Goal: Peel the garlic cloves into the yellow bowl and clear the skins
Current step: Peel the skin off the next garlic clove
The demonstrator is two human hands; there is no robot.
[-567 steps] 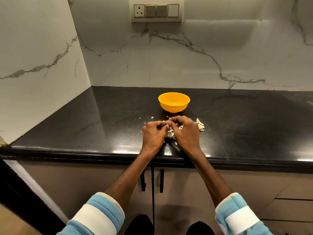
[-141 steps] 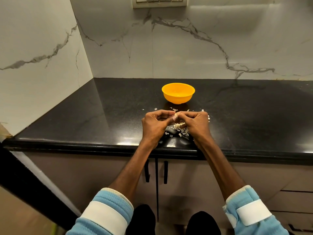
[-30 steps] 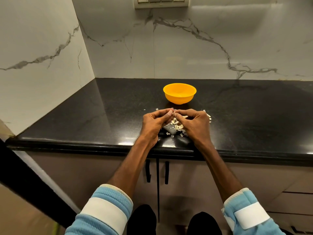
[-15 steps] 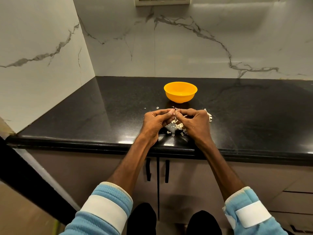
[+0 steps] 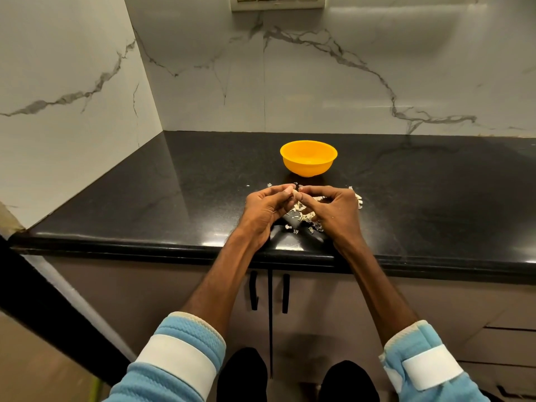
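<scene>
A yellow bowl (image 5: 308,158) stands on the black countertop (image 5: 174,198), just beyond my hands. My left hand (image 5: 265,210) and my right hand (image 5: 333,211) meet fingertip to fingertip above the counter. Between them they pinch a small pale garlic clove (image 5: 295,193). Under and between the hands lies a scatter of whitish garlic skins (image 5: 303,217), with more skins at the right of my right hand (image 5: 359,198). What is inside the bowl is hidden by its rim.
Marble walls close the counter at the left and the back, with a switch plate (image 5: 277,2) high on the back wall. The counter's front edge (image 5: 145,248) runs just under my wrists. Cabinet doors with black handles (image 5: 269,291) are below.
My hands stay together on the clove; the fingertips have shifted slightly and the clove shows more between them. The view has tilted a little downward.
</scene>
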